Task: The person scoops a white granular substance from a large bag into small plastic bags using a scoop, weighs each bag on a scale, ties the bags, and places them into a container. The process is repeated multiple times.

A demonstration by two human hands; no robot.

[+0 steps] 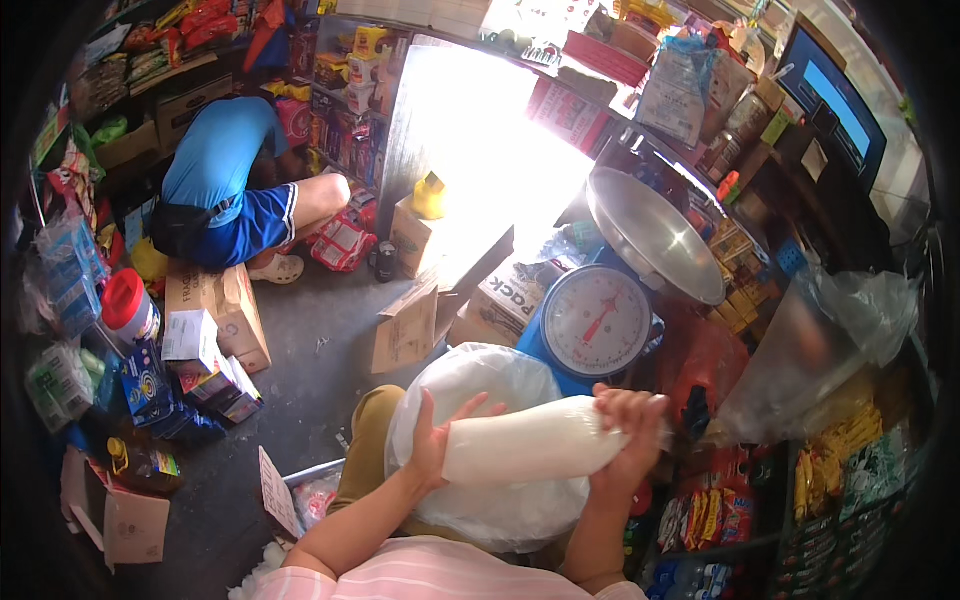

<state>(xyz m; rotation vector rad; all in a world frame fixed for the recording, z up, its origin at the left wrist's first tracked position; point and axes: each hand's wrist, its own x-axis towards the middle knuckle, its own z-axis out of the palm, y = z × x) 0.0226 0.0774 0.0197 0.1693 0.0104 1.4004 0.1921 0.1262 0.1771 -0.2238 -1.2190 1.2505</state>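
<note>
A clear plastic bag filled with something white (525,442) lies level across my lap, between my two hands. My right hand (630,435) grips its gathered neck at the right end. Against the bag's left end rests my left hand (439,442), fingers spread and thumb up. Beneath is a large, round, whitish plastic sack (480,382), partly hidden by the bag and my arms. Just beyond it stands a blue dial weighing scale (596,321) with a tilted metal pan (656,234).
Another person (225,172) crouches at the upper left by stocked shelves. Cardboard boxes (409,330) stand ahead of the sack and along the left. A bottle of dark liquid (142,465) is at the lower left. Packets (705,517) fill racks at the right, beside a hanging clear plastic bag (817,352).
</note>
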